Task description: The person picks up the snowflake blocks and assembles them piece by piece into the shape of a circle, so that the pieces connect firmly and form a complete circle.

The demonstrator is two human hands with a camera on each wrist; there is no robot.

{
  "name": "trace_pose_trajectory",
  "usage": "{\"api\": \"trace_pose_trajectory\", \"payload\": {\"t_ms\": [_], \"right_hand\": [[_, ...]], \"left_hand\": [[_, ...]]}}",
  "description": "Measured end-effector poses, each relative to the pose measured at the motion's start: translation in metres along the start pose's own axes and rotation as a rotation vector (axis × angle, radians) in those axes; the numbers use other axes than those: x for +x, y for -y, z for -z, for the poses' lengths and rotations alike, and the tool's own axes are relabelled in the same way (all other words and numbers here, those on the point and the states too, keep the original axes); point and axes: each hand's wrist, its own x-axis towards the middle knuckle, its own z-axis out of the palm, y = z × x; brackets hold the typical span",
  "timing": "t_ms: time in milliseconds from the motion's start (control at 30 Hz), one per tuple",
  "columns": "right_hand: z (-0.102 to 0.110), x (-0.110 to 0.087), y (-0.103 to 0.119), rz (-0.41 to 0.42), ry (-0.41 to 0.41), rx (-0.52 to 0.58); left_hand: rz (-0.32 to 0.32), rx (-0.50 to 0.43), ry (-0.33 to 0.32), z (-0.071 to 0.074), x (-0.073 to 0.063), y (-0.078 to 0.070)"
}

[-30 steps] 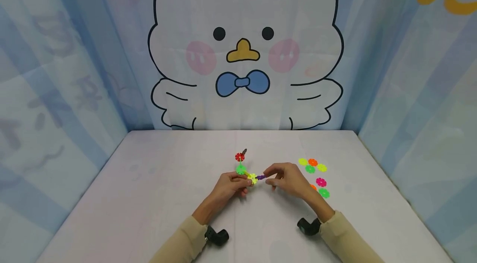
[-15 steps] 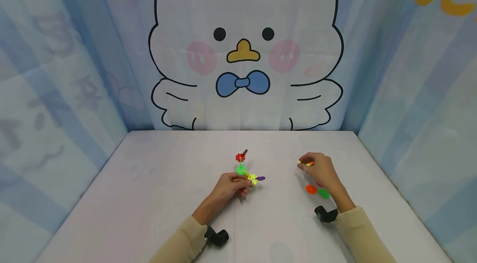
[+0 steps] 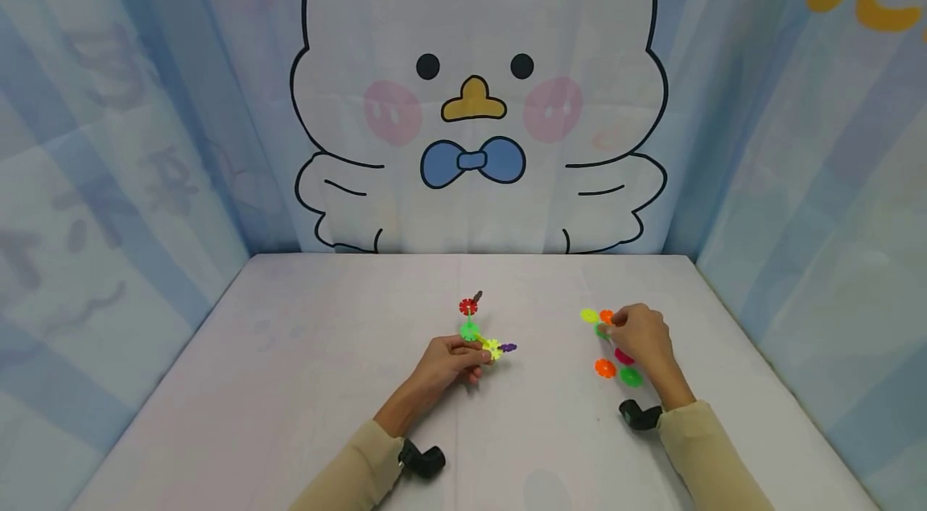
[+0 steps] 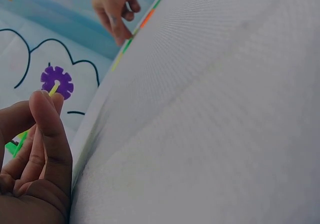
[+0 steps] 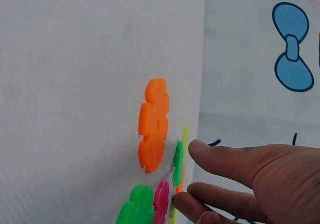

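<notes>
The chain (image 3: 470, 331) is pinched in the left hand (image 3: 451, 360); to the chain's right, among the discs (image 3: 605, 368), the right hand's (image 3: 643, 335) grip is released — fingers parted. Disc-picking seems under way; a pinch is called for.

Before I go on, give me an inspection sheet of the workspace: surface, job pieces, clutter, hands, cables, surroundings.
Surface: white, cloth-like tabletop with a faint crease.
Job pieces: joined chain of notched, flower-shaped plastic discs, with dark, red, green, yellow and purple visible; loose flower-shaped plastic discs in yellow, orange, green and magenta on the right, some partly hidden.
Clutter: nothing seen beyond the loose discs.
Left hand: pinches the chain at a yellow disc.
Right hand: at the loose discs, thumb and fingers apart; contact unclear.
Cables: nothing seen.
Surroundings: pale blue-and-white fabric curtains at the back and sides, printed with a white cartoon bird; black wrist-worn cameras on both arms.
</notes>
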Motion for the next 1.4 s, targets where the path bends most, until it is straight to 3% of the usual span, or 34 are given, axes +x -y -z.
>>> {"api": "trace_pose_trajectory", "payload": {"t_ms": [233, 733, 1400], "right_hand": [[-0.01, 0.0, 0.001, -0.044, 0.005, -0.045], [-0.018, -0.003, 0.004, -0.045, -0.018, -0.056], [-0.015, -0.001, 0.002, 0.058, -0.112, 0.119]], "left_hand": [[-0.002, -0.001, 0.006, 0.0, -0.002, -0.001], [0.006, 0.003, 0.003, 0.001, -0.002, 0.002], [0.019, 0.023, 0.002, 0.004, -0.002, 0.001]]}}
